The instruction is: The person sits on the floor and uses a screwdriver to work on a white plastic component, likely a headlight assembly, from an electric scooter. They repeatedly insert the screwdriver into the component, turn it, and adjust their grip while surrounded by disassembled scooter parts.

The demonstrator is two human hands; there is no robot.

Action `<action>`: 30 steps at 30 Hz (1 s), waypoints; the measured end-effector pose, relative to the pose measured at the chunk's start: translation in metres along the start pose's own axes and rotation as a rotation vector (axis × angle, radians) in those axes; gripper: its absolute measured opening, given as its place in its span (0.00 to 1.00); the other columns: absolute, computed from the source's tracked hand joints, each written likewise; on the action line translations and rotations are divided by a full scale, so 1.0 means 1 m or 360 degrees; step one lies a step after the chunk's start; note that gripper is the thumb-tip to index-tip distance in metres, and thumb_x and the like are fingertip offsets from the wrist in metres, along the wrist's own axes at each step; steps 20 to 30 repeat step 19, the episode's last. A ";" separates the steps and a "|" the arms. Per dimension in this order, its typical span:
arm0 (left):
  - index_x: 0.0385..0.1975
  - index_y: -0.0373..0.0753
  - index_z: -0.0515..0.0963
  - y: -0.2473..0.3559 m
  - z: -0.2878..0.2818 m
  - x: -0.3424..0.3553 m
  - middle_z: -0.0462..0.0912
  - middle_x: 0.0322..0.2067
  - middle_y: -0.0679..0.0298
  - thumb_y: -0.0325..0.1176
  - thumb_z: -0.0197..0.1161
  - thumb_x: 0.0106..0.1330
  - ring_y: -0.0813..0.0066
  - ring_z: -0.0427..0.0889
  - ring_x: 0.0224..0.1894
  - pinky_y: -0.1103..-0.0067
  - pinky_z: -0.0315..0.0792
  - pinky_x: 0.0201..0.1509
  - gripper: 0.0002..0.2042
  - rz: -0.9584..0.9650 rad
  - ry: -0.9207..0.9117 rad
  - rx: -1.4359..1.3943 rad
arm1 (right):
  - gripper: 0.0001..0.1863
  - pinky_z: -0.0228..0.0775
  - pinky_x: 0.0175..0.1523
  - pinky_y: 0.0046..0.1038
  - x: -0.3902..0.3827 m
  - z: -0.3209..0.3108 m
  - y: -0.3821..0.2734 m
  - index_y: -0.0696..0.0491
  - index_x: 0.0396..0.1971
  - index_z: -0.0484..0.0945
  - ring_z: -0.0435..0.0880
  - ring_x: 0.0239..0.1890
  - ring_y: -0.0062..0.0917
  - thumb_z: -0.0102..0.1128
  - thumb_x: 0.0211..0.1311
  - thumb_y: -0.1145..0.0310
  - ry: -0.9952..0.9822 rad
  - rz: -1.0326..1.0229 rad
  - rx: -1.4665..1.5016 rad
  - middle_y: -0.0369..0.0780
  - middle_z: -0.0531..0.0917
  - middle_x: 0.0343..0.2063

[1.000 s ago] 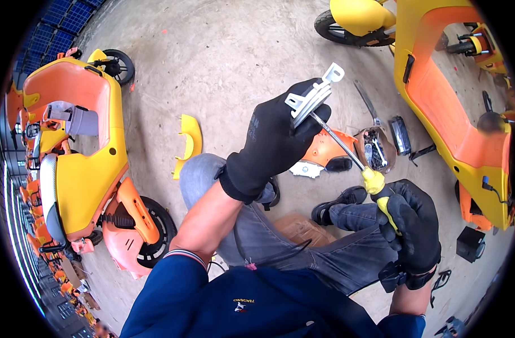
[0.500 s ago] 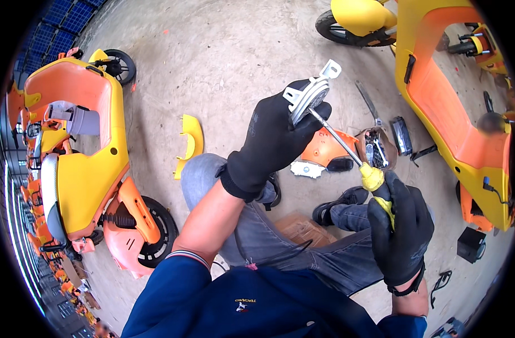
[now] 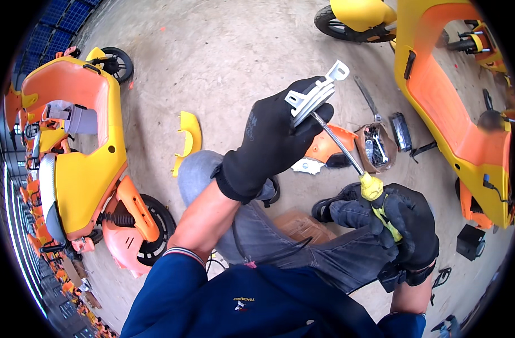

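A grey bracket (image 3: 315,94) is clamped in the left hand (image 3: 274,141) while a screwdriver (image 3: 359,169), gripped by the right hand (image 3: 406,225), is set against it, so the screw work seems unfinished.

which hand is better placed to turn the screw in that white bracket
Right. The right hand already grips the yellow-handled screwdriver, whose tip meets the white bracket. The left hand is wrapped around the bracket, holding it raised, so it looks better kept as the steadying grip.
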State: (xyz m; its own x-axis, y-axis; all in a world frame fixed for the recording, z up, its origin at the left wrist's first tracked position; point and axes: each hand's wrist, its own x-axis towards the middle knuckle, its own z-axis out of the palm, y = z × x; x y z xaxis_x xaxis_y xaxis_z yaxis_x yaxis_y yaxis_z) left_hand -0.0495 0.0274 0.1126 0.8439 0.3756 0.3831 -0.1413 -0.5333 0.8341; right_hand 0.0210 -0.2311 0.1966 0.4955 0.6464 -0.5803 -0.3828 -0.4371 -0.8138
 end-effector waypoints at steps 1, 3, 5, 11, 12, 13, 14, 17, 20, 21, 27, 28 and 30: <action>0.51 0.35 0.79 0.000 0.000 0.000 0.86 0.35 0.51 0.31 0.69 0.63 0.58 0.86 0.34 0.73 0.78 0.40 0.17 0.0000 -0.0006 -0.0013 | 0.14 0.66 0.24 0.15 0.001 0.001 0.003 0.61 0.46 0.79 0.77 0.21 0.13 0.53 0.68 0.68 0.0010 -0.0036 0.0013 0.38 0.84 0.27; 0.51 0.34 0.78 -0.004 -0.001 0.004 0.86 0.34 0.52 0.31 0.69 0.62 0.61 0.86 0.34 0.74 0.77 0.40 0.18 -0.0004 -0.0045 -0.0096 | 0.14 0.65 0.23 0.15 0.004 0.005 0.006 0.61 0.46 0.79 0.76 0.20 0.13 0.53 0.69 0.68 0.0058 -0.0056 0.0059 0.37 0.83 0.27; 0.50 0.32 0.79 -0.008 0.001 0.006 0.86 0.33 0.57 0.30 0.70 0.61 0.69 0.86 0.33 0.76 0.77 0.41 0.18 -0.0076 -0.0077 -0.0247 | 0.14 0.66 0.23 0.15 0.004 0.010 0.000 0.62 0.47 0.79 0.76 0.20 0.12 0.52 0.69 0.68 0.0113 0.0017 0.0029 0.37 0.83 0.27; 0.57 0.28 0.72 0.011 -0.012 0.012 0.85 0.37 0.58 0.26 0.64 0.64 0.73 0.85 0.38 0.77 0.79 0.43 0.21 -0.0719 -0.0150 -0.1175 | 0.16 0.66 0.27 0.14 0.006 0.015 0.004 0.62 0.49 0.77 0.75 0.23 0.12 0.51 0.71 0.66 0.0225 -0.0095 0.0020 0.37 0.82 0.28; 0.57 0.28 0.72 0.013 -0.013 0.013 0.85 0.37 0.58 0.26 0.63 0.65 0.72 0.85 0.38 0.77 0.79 0.43 0.21 -0.0796 -0.0170 -0.1277 | 0.17 0.65 0.28 0.14 0.006 0.015 0.006 0.61 0.48 0.77 0.75 0.25 0.13 0.51 0.72 0.63 0.0227 -0.0128 0.0024 0.37 0.81 0.29; 0.57 0.28 0.71 0.011 -0.013 0.012 0.84 0.38 0.57 0.26 0.63 0.65 0.71 0.86 0.38 0.77 0.79 0.43 0.21 -0.0783 -0.0179 -0.1342 | 0.18 0.64 0.30 0.14 0.006 0.015 0.008 0.60 0.48 0.77 0.75 0.28 0.13 0.51 0.72 0.61 0.0229 -0.0162 0.0028 0.36 0.80 0.29; 0.58 0.28 0.70 0.009 -0.013 0.011 0.84 0.38 0.57 0.26 0.63 0.65 0.71 0.86 0.38 0.77 0.79 0.43 0.22 -0.0769 -0.0189 -0.1407 | 0.18 0.65 0.31 0.15 0.007 0.015 0.009 0.60 0.49 0.77 0.76 0.28 0.14 0.51 0.72 0.60 0.0229 -0.0166 0.0029 0.36 0.80 0.30; 0.60 0.28 0.68 0.005 -0.014 0.011 0.84 0.40 0.55 0.26 0.62 0.65 0.69 0.86 0.38 0.76 0.79 0.44 0.23 -0.0760 -0.0210 -0.1520 | 0.20 0.66 0.33 0.16 0.009 0.012 0.012 0.59 0.51 0.76 0.76 0.30 0.15 0.51 0.74 0.58 0.0226 -0.0195 0.0047 0.36 0.79 0.31; 0.60 0.28 0.68 0.005 -0.014 0.011 0.84 0.40 0.55 0.27 0.64 0.65 0.68 0.86 0.39 0.74 0.80 0.45 0.24 -0.0775 -0.0219 -0.1584 | 0.21 0.68 0.35 0.17 0.010 0.011 0.014 0.58 0.53 0.76 0.77 0.31 0.16 0.51 0.74 0.56 0.0224 -0.0231 0.0078 0.36 0.80 0.31; 0.60 0.28 0.68 0.005 -0.014 0.011 0.84 0.40 0.55 0.27 0.64 0.65 0.68 0.86 0.39 0.74 0.80 0.45 0.24 -0.0775 -0.0219 -0.1584 | 0.21 0.68 0.35 0.17 0.010 0.011 0.014 0.58 0.53 0.76 0.77 0.31 0.16 0.51 0.74 0.56 0.0224 -0.0231 0.0078 0.36 0.80 0.31; 0.60 0.28 0.68 0.005 -0.014 0.011 0.84 0.40 0.55 0.27 0.64 0.65 0.68 0.86 0.39 0.74 0.80 0.45 0.24 -0.0775 -0.0219 -0.1584 | 0.21 0.68 0.35 0.17 0.010 0.011 0.014 0.58 0.53 0.76 0.77 0.31 0.16 0.51 0.74 0.56 0.0224 -0.0231 0.0078 0.36 0.80 0.31; 0.60 0.28 0.68 0.005 -0.014 0.011 0.84 0.40 0.55 0.27 0.64 0.65 0.68 0.86 0.39 0.74 0.80 0.45 0.24 -0.0775 -0.0219 -0.1584 | 0.21 0.68 0.35 0.17 0.010 0.011 0.014 0.58 0.53 0.76 0.77 0.31 0.16 0.51 0.74 0.56 0.0224 -0.0231 0.0078 0.36 0.80 0.31; 0.60 0.28 0.68 0.005 -0.014 0.011 0.84 0.40 0.55 0.27 0.64 0.65 0.68 0.86 0.39 0.74 0.80 0.45 0.24 -0.0775 -0.0219 -0.1584 | 0.21 0.68 0.35 0.17 0.010 0.011 0.014 0.58 0.53 0.76 0.77 0.31 0.16 0.51 0.74 0.56 0.0224 -0.0231 0.0078 0.36 0.80 0.31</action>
